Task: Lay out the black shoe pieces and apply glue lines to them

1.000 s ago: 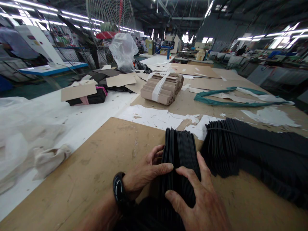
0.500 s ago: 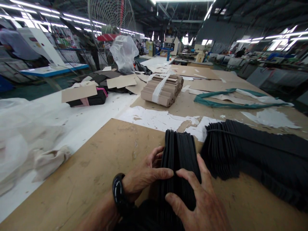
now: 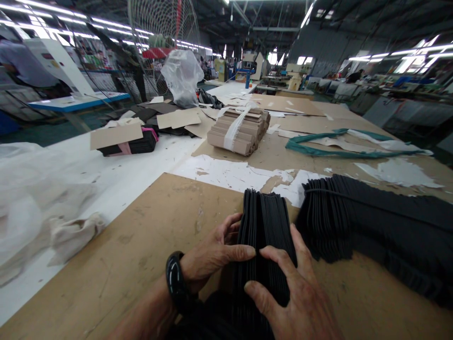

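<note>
A stack of black fabric pieces (image 3: pixel 276 222) stands on edge in front of me, its layers facing up, with a dark gap running down between two parts of it. My left hand (image 3: pixel 215 252), a shiny black bangle at its wrist, grips the left part, thumb on top and fingers round the outer side. Across the right part lies my right hand (image 3: pixel 293 288), thumb and index finger on the top edges and another finger along the right side. The stack's near end runs down into dark cloth at the bottom and cannot be made out there.
A long row of black pieces (image 3: pixel 382 222) lies to the right on the brown board (image 3: pixel 141 245). Beyond are a strapped cardboard bundle (image 3: pixel 230 134), a green strip loop (image 3: pixel 311 152), and torn white paper (image 3: pixel 226 172). Beige cloth (image 3: pixel 74 236) lies left; a fan (image 3: pixel 164 28) stands behind.
Almost nothing differs. Both hands keep their hold on the black stack, and the view has shifted only very slightly.
</note>
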Available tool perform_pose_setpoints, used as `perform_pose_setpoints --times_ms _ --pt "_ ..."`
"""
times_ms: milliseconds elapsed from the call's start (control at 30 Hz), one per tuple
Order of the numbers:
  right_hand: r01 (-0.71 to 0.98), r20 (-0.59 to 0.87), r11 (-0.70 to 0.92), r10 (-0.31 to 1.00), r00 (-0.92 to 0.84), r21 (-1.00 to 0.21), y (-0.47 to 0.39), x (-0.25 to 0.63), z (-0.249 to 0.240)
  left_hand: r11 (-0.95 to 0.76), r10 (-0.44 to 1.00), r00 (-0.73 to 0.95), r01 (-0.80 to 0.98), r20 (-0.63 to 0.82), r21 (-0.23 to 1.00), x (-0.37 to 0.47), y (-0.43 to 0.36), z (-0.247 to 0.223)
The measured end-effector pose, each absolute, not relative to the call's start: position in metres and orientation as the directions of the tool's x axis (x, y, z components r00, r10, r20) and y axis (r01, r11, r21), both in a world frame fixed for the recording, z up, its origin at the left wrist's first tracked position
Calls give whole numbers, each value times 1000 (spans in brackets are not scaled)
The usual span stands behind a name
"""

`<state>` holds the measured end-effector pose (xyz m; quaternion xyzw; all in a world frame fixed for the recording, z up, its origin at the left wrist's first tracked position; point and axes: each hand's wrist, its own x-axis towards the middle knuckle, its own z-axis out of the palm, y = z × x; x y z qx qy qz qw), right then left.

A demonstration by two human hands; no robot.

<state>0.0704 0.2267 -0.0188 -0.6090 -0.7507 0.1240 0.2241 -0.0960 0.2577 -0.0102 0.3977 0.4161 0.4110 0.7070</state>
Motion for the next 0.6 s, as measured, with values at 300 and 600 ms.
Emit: perform_pose_setpoints --times_ms 300,600 --pt "864 182 258 964 -196 -433 229 76 -24 352 912 311 -262 -266 899 -96 258 -12" --pt "847 111 254 967 -229 -468 230 78 -23 345 913 320 -273 -254 898 -97 259 -13"
